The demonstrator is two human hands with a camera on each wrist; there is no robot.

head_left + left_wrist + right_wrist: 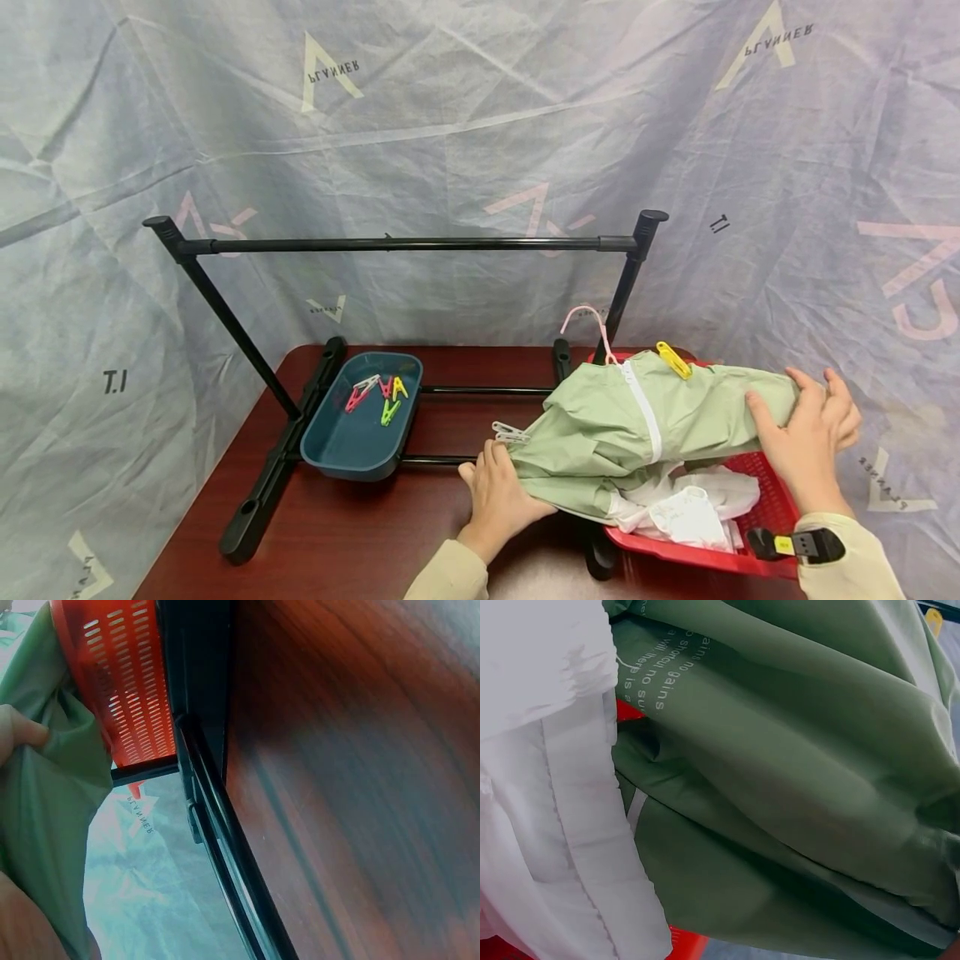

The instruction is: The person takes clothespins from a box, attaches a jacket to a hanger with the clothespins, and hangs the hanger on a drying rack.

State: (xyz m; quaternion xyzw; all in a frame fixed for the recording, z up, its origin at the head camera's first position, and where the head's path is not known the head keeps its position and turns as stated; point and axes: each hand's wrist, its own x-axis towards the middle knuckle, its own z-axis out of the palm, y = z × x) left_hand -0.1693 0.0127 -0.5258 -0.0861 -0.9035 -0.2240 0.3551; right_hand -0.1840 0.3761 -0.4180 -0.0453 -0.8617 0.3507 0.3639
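A light green jacket (592, 425) with a white zipper hangs on a pink hanger (585, 310), spread sideways over the red basket. A yellow clothespin (673, 360) clips its upper edge, and a white clothespin (510, 432) sits at its left end. My left hand (498, 496) grips the jacket's left end beside the white clothespin; the left wrist view shows fingers on the folded green cloth (56, 795). At the other end my right hand (813, 437) holds the cloth, thumb in front. Printed lettering shows on the green fabric (795, 765) in the right wrist view.
White clothes (690, 508) lie in the red basket (780, 500) below the jacket. A black rack with a top bar (420, 244) stands on the dark red table (450, 533). Left of centre, a blue tray (348, 446) holds several coloured clothespins (390, 412). Grey sheeting hangs behind.
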